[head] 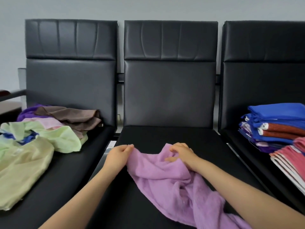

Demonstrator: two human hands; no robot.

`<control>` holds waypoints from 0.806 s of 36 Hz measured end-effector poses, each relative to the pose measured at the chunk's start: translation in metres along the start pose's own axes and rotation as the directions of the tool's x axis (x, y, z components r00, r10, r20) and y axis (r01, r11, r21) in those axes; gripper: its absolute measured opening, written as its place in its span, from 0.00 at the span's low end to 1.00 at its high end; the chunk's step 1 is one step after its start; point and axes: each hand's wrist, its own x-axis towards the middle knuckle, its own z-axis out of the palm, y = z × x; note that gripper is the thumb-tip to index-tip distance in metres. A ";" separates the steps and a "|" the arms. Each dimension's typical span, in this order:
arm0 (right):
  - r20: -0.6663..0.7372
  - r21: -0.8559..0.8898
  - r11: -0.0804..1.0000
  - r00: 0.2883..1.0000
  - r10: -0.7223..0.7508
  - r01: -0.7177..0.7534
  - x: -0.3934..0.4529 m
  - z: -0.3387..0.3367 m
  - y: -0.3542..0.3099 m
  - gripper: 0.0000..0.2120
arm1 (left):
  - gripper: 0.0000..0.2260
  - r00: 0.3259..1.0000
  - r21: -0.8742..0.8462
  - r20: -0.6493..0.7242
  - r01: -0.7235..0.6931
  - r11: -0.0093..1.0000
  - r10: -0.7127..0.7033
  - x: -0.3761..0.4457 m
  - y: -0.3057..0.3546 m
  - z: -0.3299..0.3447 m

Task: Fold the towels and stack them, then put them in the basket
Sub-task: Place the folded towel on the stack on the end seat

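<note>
On the left seat [69, 171] lies your unfolded heap: a pale green towel [24, 166] spread toward the seat's front edge, with blue, pink, purple and brown cloths [72, 117] bunched behind it against the backrest.

Your left hand [118, 156] sits at the left edge of the middle seat [165, 138], thumb and curled fingers pinching a corner of the lilac towel [166, 182]. That towel lies crumpled on the middle seat, running from your hands back toward the front edge and out of view at the bottom.

Your right hand [182, 153] rests near the seat's centre, fingers curled into a bunched fold of the same towel, gripping it. The two hands are near each other, with a raised hump of cloth between them.

On the right seat [231, 139] stands a stack of folded towels [274, 123], mostly blue with orange and purple layers, and just in front of it a second folded pile, pink and white [293, 161], at the seat's right edge. You cannot see a basket.
</note>
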 end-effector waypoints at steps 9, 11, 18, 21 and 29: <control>-0.407 -0.004 0.940 0.858 -0.314 0.342 -0.021 -0.018 0.003 0.14 | 0.06 0.948 -0.727 -0.068 0.166 0.666 -0.310 0.007 0.012 -0.010; -0.413 0.041 0.931 0.854 -0.316 0.364 -0.028 -0.024 0.006 0.14 | 0.06 0.949 -0.696 -0.017 0.216 0.685 -0.316 0.004 0.011 -0.010; -0.001 0.132 0.964 0.972 -0.235 0.233 -0.052 -0.018 0.026 0.19 | 0.15 0.977 -0.229 0.130 0.196 0.953 -0.170 -0.002 0.004 -0.004; -0.018 0.136 0.972 0.981 -0.191 0.192 -0.049 -0.023 0.022 0.12 | 0.18 0.986 0.063 0.156 0.054 0.996 -0.064 -0.004 0.003 0.002; -0.005 0.029 0.986 0.987 -0.164 0.164 -0.048 -0.035 0.034 0.08 | 0.09 0.962 0.424 0.270 -0.145 0.894 0.028 -0.011 0.007 0.013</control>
